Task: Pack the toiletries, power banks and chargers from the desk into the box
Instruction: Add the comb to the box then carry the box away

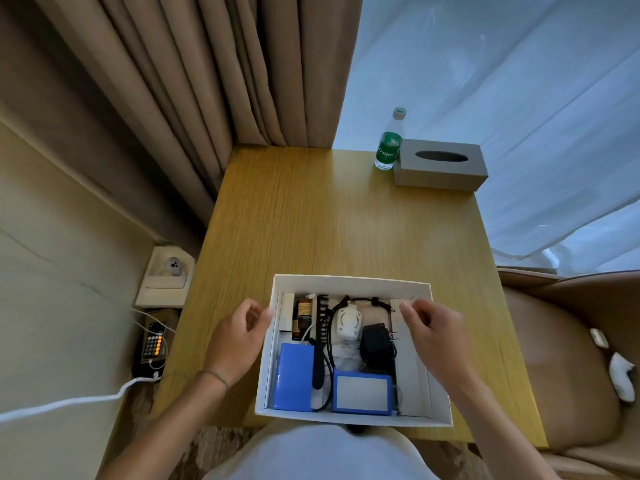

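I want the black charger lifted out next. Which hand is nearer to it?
Right. The right hand hovers over the box's right side, just right of the black charger. The left hand sits at the box's left wall, farther away.

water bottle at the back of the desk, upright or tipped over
Upright. The clear plastic water bottle with the green label stands on its base on the wooden desk, white cap on top, beside the grey tissue box.
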A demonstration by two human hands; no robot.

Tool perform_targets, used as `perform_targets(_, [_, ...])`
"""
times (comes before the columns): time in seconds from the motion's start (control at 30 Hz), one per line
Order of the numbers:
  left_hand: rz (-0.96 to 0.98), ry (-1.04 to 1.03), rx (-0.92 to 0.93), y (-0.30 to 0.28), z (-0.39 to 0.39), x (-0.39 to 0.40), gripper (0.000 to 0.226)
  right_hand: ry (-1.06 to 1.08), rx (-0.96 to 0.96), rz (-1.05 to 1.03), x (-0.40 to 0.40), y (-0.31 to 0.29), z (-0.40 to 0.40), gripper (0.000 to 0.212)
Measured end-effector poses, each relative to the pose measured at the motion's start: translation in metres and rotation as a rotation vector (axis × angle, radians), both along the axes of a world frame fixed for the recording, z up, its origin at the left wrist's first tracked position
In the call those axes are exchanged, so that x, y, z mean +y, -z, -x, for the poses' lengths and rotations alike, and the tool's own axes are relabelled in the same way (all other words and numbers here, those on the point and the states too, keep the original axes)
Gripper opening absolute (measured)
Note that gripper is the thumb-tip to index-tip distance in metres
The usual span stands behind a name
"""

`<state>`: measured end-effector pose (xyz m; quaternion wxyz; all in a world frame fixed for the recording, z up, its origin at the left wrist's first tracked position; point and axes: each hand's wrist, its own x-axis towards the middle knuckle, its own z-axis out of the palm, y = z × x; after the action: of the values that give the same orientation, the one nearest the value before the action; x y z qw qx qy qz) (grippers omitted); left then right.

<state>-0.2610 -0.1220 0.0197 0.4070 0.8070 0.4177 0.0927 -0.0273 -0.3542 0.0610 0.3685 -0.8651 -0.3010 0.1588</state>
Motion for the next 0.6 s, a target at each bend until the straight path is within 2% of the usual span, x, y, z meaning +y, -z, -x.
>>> perform_targets(0.1, [-0.056,-0.005,0.087,0.004,0.010,-0.013,0.046,0.104,-0.012,-0.007,-0.027,0.011,-0.006,0.039])
perform_targets(0.2, [-0.069,-0.047,0.145,0.008,0.008,-0.024,0.053,0.201,0.071,-0.024,-0.039,0.027,-0.007,0.046])
perform_targets(0.3, [-0.022,-0.098,0.139,0.014,0.004,-0.029,0.052,0.242,0.200,0.000,-0.046,0.040,-0.009,0.045])
perform_targets(0.47, [-0.005,-0.135,0.126,0.013,-0.004,-0.028,0.049,0.203,0.398,-0.007,-0.048,0.050,-0.013,0.031])
perform_targets(0.6, [0.048,-0.197,0.065,0.010,-0.014,-0.029,0.049,0.217,0.459,-0.093,-0.046,0.050,-0.015,0.038])
